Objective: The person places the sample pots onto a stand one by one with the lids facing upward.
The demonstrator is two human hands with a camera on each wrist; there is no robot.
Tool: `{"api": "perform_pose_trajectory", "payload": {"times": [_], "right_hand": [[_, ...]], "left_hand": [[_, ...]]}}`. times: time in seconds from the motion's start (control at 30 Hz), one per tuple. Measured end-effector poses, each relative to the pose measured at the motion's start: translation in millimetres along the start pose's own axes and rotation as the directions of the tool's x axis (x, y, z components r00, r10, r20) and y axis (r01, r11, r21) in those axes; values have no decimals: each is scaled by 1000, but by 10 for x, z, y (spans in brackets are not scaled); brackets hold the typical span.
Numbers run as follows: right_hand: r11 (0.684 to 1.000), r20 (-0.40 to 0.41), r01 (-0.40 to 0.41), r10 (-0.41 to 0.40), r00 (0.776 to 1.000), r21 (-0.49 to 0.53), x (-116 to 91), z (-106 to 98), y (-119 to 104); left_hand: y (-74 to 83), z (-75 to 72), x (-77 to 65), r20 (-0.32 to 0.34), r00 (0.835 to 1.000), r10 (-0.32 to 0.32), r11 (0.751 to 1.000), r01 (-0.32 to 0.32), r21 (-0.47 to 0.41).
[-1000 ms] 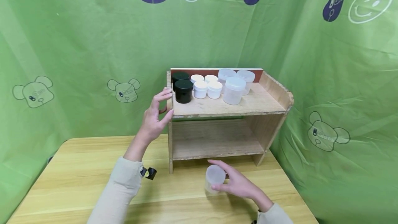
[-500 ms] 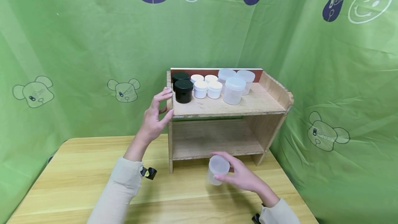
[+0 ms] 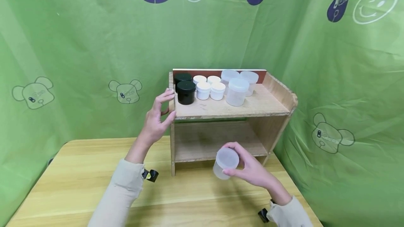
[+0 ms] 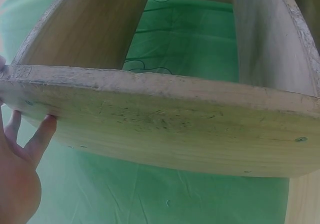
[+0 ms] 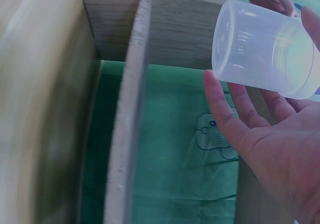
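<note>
My right hand [image 3: 252, 171] grips a translucent plastic jar [image 3: 225, 165] around its side, thumb nearest me. The jar is held above the table, in front of the lower shelf, and tilts a little. In the right wrist view, the jar [image 5: 252, 46] lies across the fingers [image 5: 222, 101], its lid end toward the right edge. My left hand [image 3: 154, 123] holds the left side panel of a small wooden shelf [image 3: 258, 104] near its upper front corner. Fingertips [image 4: 47, 124] touch the panel's outer face in the left wrist view.
On the top shelf stand two black jars [image 3: 186, 94], several small white jars [image 3: 217, 91] and three larger translucent jars [image 3: 236, 94]. Below is a lower shelf board [image 3: 214, 139]. The shelf stands on a wooden table [image 3: 94, 178], with green curtain [image 3: 85, 55] behind and beside it.
My right hand has lifted the translucent jar off the table and moved it up, slightly right and toward the shelf. The left hand has stayed at the side panel.
</note>
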State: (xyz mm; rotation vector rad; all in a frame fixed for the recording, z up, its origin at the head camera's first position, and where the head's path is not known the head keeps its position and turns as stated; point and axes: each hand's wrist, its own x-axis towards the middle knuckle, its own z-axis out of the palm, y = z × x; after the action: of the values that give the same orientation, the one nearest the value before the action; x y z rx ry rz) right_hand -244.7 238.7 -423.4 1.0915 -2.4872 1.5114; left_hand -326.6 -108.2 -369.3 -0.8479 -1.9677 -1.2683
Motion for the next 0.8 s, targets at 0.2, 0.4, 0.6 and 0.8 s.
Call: {"api": "perform_pose_trajectory", "payload": {"times": [0.2, 0.4, 0.6, 0.8], "right_hand": [[999, -46, 25, -26, 999, -23, 58, -118, -147], [998, -131, 28, -35, 991, -54, 157, -241, -318], [994, -217, 66, -84, 973, -89, 232, -426, -505], [994, -315, 67, -92, 945, -90, 330, -612, -639]], "left_hand": [[7, 17, -6, -2, 1000, 0, 1000, 0, -9], [3, 17, 4, -1, 1000, -2, 1000, 2, -1], [1, 25, 2, 0, 1000, -1, 1000, 1, -13], [10, 8, -3, -6, 1000, -12, 1000, 12, -21]]}}
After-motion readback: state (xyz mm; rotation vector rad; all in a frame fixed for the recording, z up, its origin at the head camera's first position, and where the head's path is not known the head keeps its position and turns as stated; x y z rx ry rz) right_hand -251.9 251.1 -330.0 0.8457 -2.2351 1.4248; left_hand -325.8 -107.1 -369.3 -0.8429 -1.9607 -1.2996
